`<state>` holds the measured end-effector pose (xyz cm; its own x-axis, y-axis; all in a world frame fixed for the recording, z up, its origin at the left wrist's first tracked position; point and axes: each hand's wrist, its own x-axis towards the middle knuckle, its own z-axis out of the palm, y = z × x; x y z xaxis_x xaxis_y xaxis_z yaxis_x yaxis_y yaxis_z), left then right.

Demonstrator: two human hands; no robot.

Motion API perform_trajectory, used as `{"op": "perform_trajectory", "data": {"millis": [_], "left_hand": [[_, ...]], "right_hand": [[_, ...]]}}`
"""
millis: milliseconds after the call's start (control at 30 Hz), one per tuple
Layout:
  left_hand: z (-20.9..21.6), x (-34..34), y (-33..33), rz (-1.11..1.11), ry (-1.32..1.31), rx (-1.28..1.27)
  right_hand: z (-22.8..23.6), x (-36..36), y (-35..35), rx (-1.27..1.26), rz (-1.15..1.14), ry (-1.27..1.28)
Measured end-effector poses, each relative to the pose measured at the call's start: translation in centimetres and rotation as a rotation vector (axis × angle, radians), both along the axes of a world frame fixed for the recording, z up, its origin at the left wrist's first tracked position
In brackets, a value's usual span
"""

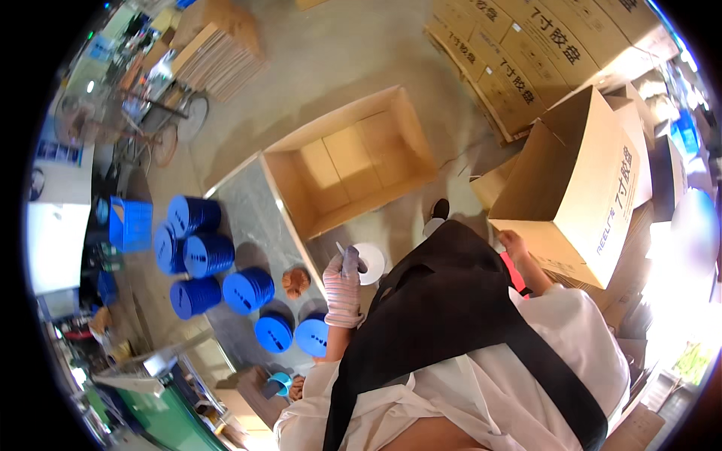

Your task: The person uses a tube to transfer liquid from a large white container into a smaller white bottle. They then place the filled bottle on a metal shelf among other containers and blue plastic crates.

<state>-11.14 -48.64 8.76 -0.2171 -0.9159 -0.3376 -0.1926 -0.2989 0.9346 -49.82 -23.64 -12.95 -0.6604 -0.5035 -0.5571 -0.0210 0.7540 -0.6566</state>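
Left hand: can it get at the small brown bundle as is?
Probably yes: the small brown bundle lies nearby on the grey tabletop, nothing visible between it and the left hand. Only snag: that hand appears to hold a white disc.

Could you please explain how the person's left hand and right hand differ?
The left hand wears a striped glove; the right hand is bare. The left hand holds a white disc; the right hand is at the edge of an open carton, its grip unclear. Both are beside the black apron.
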Motion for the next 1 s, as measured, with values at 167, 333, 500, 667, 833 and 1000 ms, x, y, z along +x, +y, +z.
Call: {"op": "perform_trajectory", "data": {"millis": [167, 333, 500, 667, 833, 1000], "left_hand": [[-2.6, -9.0, -5.1, 0.003, -0.101, 0.120], [-4.7, -20.6, -11.6, -0.074, -0.234, 0.119], [-1.3, -33.5, -16.7, -0.171, -0.125, 0.052], [-0.9, -45.6, -22.9, -0.100, 0.015, 0.156], [0.0, -53.7, -31.9, 0.000, 0.101, 0.238], [-2.7, -55.2, -44.5, 0.025, 0.093, 0.277]], "right_hand": [[0.8, -3.4, -1.1, -0.195, 0.024, -0.249], [10.8, -9.3, -9.5, -0.520, -0.291, -0.528], [13.1, -12.2, -11.3, -0.459, -0.171, -0.193], [12.2, -13.8, -11.9, -0.293, -0.508, -0.096], [11.5, -16.5, -17.3, -0.303, -0.559, -0.223], [10.4, -25.2, -30.1, -0.397, -0.253, -0.193]]}}
